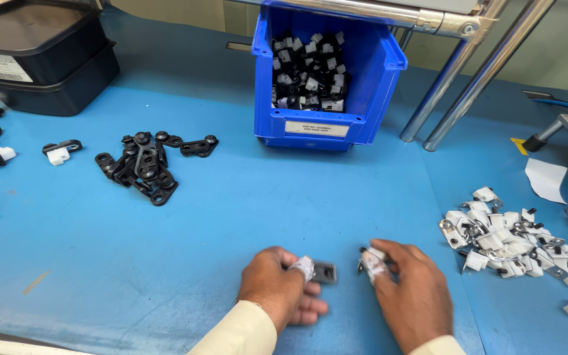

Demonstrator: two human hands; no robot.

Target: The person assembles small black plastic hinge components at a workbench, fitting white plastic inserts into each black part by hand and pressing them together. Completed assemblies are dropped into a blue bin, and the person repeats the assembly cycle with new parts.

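Left hand [277, 286] low at the near edge, fingers curled, pinching a small grey metal plate [324, 271] between thumb and a taped fingertip. Right hand [412, 292] just to its right, apart from it, fingers closed around a small white-and-black clip [370, 256] at its far-left tip; one fingertip wrapped in white tape too. Plate and clip near each other, a narrow gap between them, both blurred. Cream sleeves at both wrists.

To the right of the right hand, near but not touching, a loose heap of white clips and metal plates [511, 240] spread over the blue table [231, 210]. Farther right, a white paper scrap [547, 179]. Far and centred, a blue bin [327, 72] filled with black-and-white parts, a label on its front. To the far left of the bin, a pile of black linked brackets [142, 164], well apart from both hands. Beside that pile, a single bracket with a white piece [59, 151]. At the far left corner, stacked black trays [37, 52]. Far right, slanted metal tubes [468, 79].
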